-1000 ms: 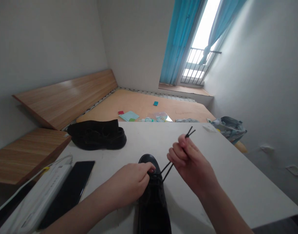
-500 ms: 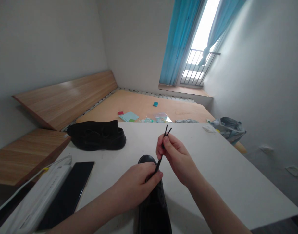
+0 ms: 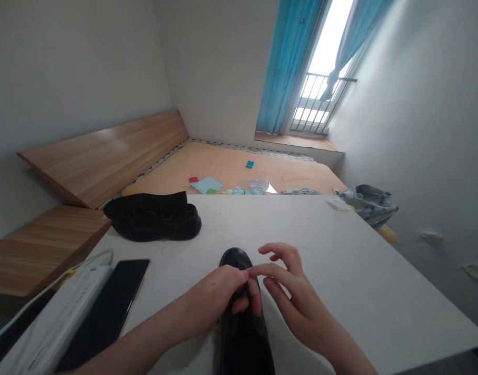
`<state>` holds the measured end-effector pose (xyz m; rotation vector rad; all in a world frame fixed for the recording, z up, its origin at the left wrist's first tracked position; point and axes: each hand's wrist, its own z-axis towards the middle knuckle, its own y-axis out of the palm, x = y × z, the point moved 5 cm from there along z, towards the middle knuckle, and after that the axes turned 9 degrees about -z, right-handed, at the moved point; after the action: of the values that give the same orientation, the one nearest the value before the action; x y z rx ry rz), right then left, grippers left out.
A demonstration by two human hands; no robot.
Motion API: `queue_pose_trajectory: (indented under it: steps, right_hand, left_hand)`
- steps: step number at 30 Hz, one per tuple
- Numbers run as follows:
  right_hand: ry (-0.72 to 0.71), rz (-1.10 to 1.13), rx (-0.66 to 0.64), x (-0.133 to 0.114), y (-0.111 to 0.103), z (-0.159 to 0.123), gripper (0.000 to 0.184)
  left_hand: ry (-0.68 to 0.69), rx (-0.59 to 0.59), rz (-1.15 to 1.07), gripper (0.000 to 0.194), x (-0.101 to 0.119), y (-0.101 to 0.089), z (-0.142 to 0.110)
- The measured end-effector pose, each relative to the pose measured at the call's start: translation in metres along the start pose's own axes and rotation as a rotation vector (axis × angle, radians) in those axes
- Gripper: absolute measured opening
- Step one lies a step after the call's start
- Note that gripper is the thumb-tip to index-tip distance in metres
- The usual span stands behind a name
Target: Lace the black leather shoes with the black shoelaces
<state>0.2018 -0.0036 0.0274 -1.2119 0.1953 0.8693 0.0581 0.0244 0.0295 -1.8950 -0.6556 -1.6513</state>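
Note:
A black shoe stands on the white table in front of me, its toe pointing away. Over its lacing lies my left hand, fingers curled and pinched on the black shoelace, which is mostly hidden under them. My right hand is just to the right of the shoe, fingers spread and loosely bent. Its index fingertip meets the left hand's fingers; no lace shows in its grasp. The second black shoe rests at the table's back left, apart from both hands.
A black-screened phone lies at the left beside a white power strip with cables. Beyond the white table is a bed with small items and a clear plastic bag. A grey bag sits at the right.
My right hand has let go of the two lace ends it held up, opened, and come down toward the shoe. My left hand's fingers have curled in over the lacing.

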Motion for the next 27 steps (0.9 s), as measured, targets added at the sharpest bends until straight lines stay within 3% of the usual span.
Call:
queue_pose_trajectory:
  steps: [6, 9, 13, 17, 22, 27]
  right_hand:
    - [-0.047, -0.042, -0.120, -0.014, -0.003, -0.001, 0.035]
    - [-0.075, -0.045, -0.146, -0.015, 0.000, -0.001, 0.038]
    - [-0.056, -0.014, -0.134, -0.015, -0.001, 0.001, 0.018]
    - [-0.020, 0.147, -0.165, -0.020, -0.003, -0.003, 0.016]
    - [0.155, 0.365, -0.168, -0.015, 0.005, -0.013, 0.013]
    - [0.390, 0.526, -0.158, -0.001, 0.039, -0.020, 0.016]
  left_hand:
    - [0.005, -0.147, 0.018, 0.053, -0.001, 0.004, 0.000]
    - [-0.048, -0.140, -0.023, 0.054, -0.003, 0.004, -0.001]
    - [-0.050, -0.118, -0.006, 0.057, -0.006, 0.005, -0.001]
    - [-0.073, -0.019, 0.056, 0.054, -0.013, -0.002, 0.002]
    - [-0.074, 0.094, 0.015, 0.035, -0.012, -0.010, 0.006]
    - [0.019, 0.130, 0.093, 0.014, 0.000, -0.008, 0.001]
